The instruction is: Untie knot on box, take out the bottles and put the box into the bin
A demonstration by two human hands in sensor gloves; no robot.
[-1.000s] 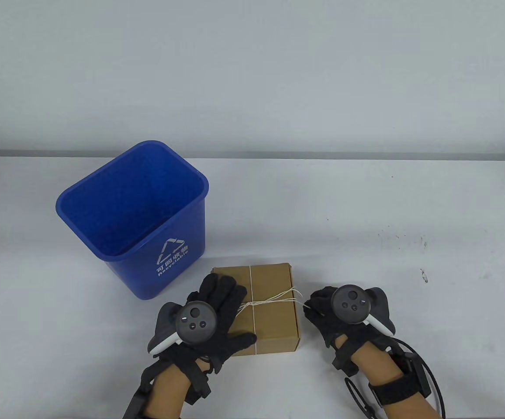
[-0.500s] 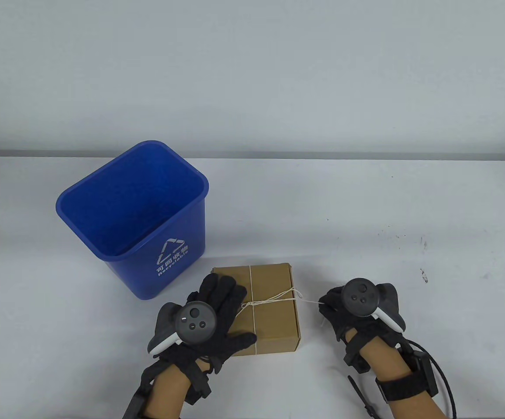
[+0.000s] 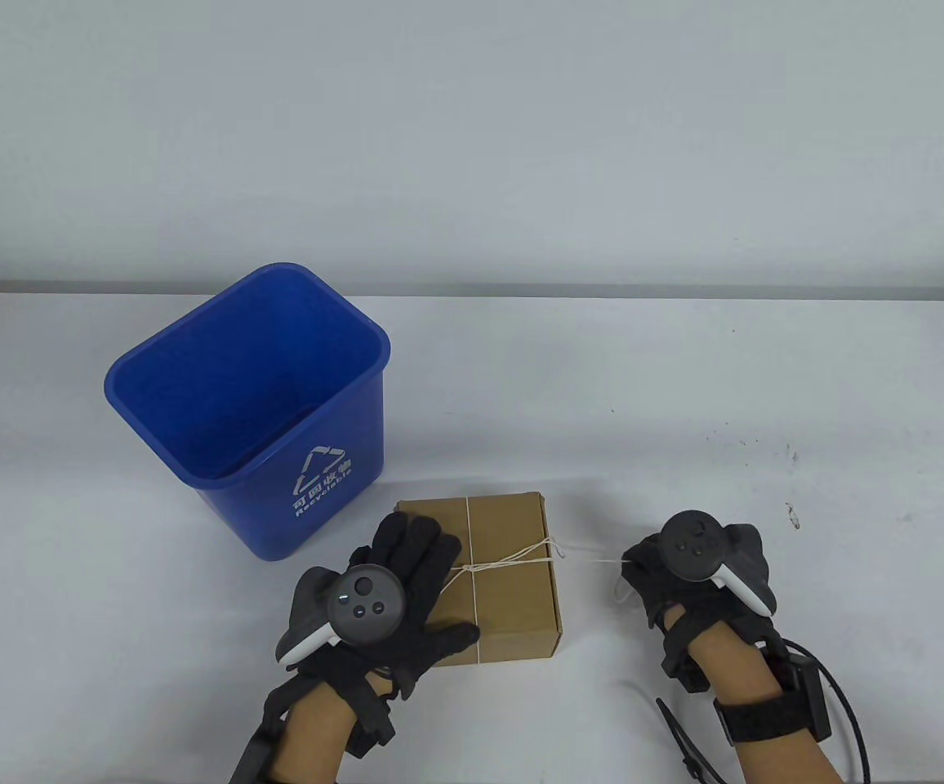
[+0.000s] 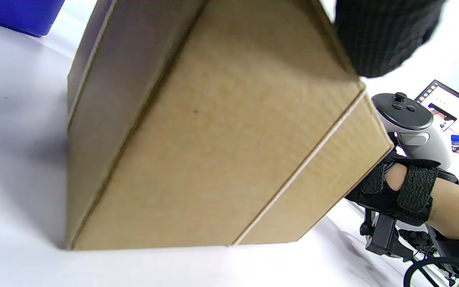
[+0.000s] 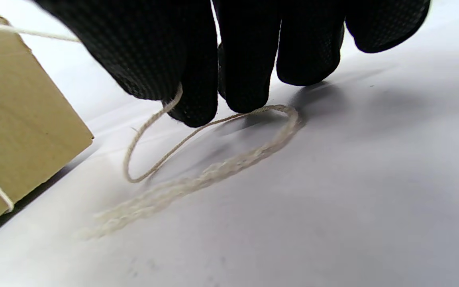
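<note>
A brown cardboard box (image 3: pixel 513 592) (image 4: pixel 221 151) (image 5: pixel 10 119) tied with white string (image 3: pixel 513 560) lies near the table's front edge. My left hand (image 3: pixel 407 572) lies flat on the lid's left part, fingers straight, pressing it down. To the right of the box my right hand (image 3: pixel 639 572) pinches the string's free end (image 5: pixel 161 115) between thumb and fingers, the strand stretched from the knot to the hand. The loose tail curls on the table under the hand. No bottles show; the box is closed.
A blue recycling bin (image 3: pixel 247 408) stands open and upright behind and left of the box. A screen (image 4: pixel 452 115) shows at the edge of the left wrist view. A cable (image 3: pixel 839 719) trails from my right wrist.
My right hand has moved to the right, away from the box, drawing the string end out with it. The left hand and the box have stayed still.
</note>
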